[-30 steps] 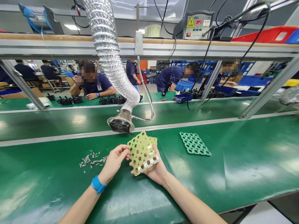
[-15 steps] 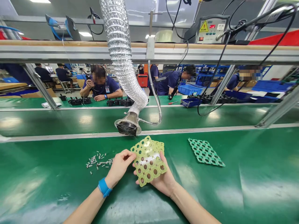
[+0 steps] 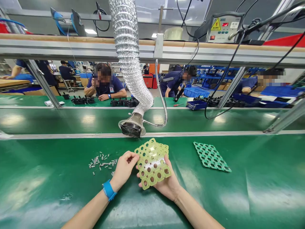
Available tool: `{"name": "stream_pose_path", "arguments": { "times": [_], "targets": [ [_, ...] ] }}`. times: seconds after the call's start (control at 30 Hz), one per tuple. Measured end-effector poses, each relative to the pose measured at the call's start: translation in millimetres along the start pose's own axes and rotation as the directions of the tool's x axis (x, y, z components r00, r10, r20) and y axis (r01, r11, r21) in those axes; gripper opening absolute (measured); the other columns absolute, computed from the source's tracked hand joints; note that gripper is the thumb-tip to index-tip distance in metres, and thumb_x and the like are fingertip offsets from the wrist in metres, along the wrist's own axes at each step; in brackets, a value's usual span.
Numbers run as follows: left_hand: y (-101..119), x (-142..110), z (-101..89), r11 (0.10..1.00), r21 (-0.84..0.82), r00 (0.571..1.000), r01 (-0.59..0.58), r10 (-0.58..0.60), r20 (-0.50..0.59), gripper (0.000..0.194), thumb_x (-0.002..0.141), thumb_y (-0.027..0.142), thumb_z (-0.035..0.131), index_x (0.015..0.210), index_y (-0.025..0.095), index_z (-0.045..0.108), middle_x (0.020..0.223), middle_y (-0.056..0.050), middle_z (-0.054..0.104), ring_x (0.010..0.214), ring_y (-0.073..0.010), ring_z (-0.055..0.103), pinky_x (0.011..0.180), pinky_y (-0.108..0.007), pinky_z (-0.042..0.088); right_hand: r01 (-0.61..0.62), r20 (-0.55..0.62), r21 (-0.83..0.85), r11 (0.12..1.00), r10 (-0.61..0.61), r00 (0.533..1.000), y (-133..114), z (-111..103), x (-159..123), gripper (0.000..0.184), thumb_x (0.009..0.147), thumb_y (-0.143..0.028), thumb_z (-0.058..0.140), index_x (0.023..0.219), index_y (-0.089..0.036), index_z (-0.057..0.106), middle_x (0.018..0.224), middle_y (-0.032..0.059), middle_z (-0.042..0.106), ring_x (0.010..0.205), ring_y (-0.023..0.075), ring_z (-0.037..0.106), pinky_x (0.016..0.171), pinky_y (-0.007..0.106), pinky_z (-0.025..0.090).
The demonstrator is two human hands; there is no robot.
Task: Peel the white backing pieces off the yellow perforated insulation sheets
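Observation:
A yellow-green circuit board panel (image 3: 152, 165), punched with rows of round holes, is tilted up in front of me. My right hand (image 3: 168, 181) is wrapped round it, palm beneath and thumb over the right edge. At the panel's left edge, the thumb and index finger of my left hand (image 3: 125, 167) are pinched together; any small part between them is hidden. Loose small grey metal pieces (image 3: 96, 161) are scattered on the green mat to the left, partly behind that hand. A second panel, green with round holes (image 3: 212, 156), lies flat on the right.
A fume duct (image 3: 132, 125) with a black grille hangs just beyond the panel. Metal posts (image 3: 231, 87) carry a shelf with a control box (image 3: 224, 28). Across the bench, co-workers (image 3: 107, 84) sit among black parts and blue bins (image 3: 195, 105).
My view has shifted slightly, and both hands stay on the panel in nearly the same pose. More of the grey pieces show beside my left hand.

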State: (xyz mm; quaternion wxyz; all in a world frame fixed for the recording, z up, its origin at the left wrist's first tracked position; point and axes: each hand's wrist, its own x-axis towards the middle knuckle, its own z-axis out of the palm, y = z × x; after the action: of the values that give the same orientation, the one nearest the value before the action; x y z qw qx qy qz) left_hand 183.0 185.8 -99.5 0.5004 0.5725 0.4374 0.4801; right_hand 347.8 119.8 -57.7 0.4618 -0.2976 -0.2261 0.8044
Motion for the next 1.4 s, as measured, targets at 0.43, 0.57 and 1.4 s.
{"name": "stream_pose_path", "arguments": {
  "times": [0.43,0.57,1.4],
  "targets": [
    [1.1,-3.6,3.4,1.0,0.008,0.999,0.018,-0.017,-0.042,0.035,0.076,0.053,0.062,0.071,0.018,0.064,0.07,-0.002,0.061,0.061,-0.016,0.056,0.062,-0.028,0.045,0.008,0.026,-0.012,1.0,-0.008,1.0,0.9,-0.5,0.3,0.071,0.079,-0.072,0.052,0.12,-0.015,0.059,0.113,0.0173,0.067,0.105,0.0343,0.063,0.092,0.059,0.044],
    [2.1,-6.1,6.2,1.0,0.006,0.997,0.009,-0.009,-0.077,0.035,0.077,0.053,0.061,0.069,0.019,0.063,0.066,-0.001,0.06,0.056,-0.0152,0.056,0.057,-0.028,0.045,0.02,0.023,-0.041,0.999,-0.019,1.0,1.6,2.3,-0.8,0.069,0.08,-0.071,0.052,0.119,-0.015,0.06,0.114,0.0168,0.067,0.107,0.0333,0.062,0.094,0.057,0.043],
    [2.2,-13.9,13.6,0.971,0.211,0.978,-0.109,0.143,-0.153,0.025,0.084,0.034,0.055,0.064,0.021,0.061,0.067,-0.002,0.056,0.059,-0.0147,0.054,0.055,-0.026,0.042,0.024,-0.042,-0.111,0.994,-0.029,0.999,9.9,-4.4,1.0,0.066,0.068,-0.069,0.07,0.111,-0.018,0.068,0.116,0.0157,0.068,0.116,0.0349,0.058,0.098,0.057,0.043]
  ]
}}
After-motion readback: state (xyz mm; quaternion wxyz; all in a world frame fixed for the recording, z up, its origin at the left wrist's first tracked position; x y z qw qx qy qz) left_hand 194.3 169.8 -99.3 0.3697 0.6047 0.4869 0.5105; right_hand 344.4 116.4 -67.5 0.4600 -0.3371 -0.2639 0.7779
